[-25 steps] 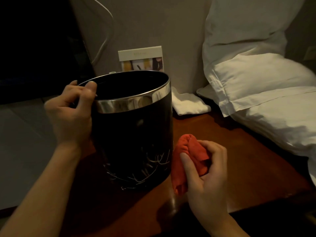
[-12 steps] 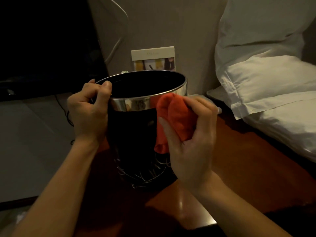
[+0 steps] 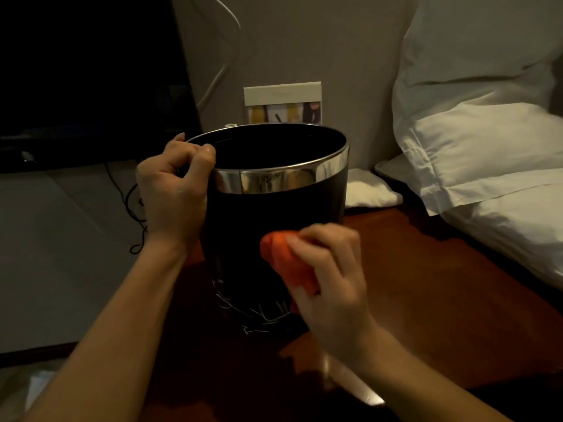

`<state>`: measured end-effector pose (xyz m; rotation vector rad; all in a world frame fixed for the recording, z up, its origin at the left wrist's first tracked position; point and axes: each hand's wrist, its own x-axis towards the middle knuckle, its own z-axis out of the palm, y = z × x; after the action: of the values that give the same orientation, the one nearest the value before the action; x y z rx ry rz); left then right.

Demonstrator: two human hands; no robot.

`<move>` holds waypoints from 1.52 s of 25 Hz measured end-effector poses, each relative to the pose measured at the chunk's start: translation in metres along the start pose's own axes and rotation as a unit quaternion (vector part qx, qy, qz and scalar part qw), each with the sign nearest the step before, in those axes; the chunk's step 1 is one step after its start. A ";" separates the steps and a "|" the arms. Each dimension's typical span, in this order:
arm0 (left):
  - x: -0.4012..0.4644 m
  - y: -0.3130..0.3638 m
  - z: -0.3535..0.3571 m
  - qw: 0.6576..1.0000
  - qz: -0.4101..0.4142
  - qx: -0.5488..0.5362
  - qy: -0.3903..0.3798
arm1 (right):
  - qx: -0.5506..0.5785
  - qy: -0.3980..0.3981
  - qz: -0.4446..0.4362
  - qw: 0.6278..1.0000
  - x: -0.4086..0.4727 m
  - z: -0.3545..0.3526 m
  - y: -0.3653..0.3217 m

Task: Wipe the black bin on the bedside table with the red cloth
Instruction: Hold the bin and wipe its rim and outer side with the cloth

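Bin (image 3: 274,226) stands upright on the table (image 3: 426,300), about centre frame, black wall with a chrome band round the rim and thin pale scratch-like lines near the base. Left hand (image 3: 173,193) sits at the bin's 9 o'clock, fingers curled over the rim, thumb outside on the chrome band, so it grips the rim edge. Right hand (image 3: 329,278) is at the bin's 5 o'clock, low on the front wall, fingers and thumb curled round a bunched cloth (image 3: 286,263), holding it against the black wall; cloth is red-orange, blurred, its upper end pokes out past the fingertips toward 10 o'clock. Cloth touches the bin wall between the chrome band and the scratch lines. Both forearms come in from 6–7 o'clock, bare. Card (image 3: 283,102) leans upright against the wall at the bin's 12 o'clock, pale top strip, small colour pictures below, bottom hidden by the bin rim. White cable (image 3: 219,74) runs down the wall at 11 o'clock. Folded white towel (image 3: 368,190) lies on the table at the bin's 3 o'clock, just beside it, partly behind. Pillows (image 3: 475,147) stacked at 2–3 o'clock, white, overhanging the table's far edge. Dark cord (image 3: 134,214) loops on the pale floor at 9 o'clock, behind the left wrist. Upper left corner is too dark to read.
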<state>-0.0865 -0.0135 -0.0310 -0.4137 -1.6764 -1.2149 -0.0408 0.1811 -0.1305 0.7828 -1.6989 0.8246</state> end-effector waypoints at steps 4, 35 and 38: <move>0.002 0.001 0.000 1.000 -0.005 -0.001 0.003 | 0.038 0.097 0.028 0.994 0.039 -0.005 0.002; 0.001 0.002 0.000 1.000 -0.008 -0.009 0.004 | 0.126 0.147 0.304 0.933 0.021 -0.010 0.038; 0.001 0.002 0.000 1.000 -0.006 -0.004 0.008 | 0.112 0.069 0.372 0.919 -0.039 -0.007 0.022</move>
<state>-0.0852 -0.0132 -0.0295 -0.3973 -1.6625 -1.2319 -0.0460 0.2029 -0.1702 0.1846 -1.7981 1.5757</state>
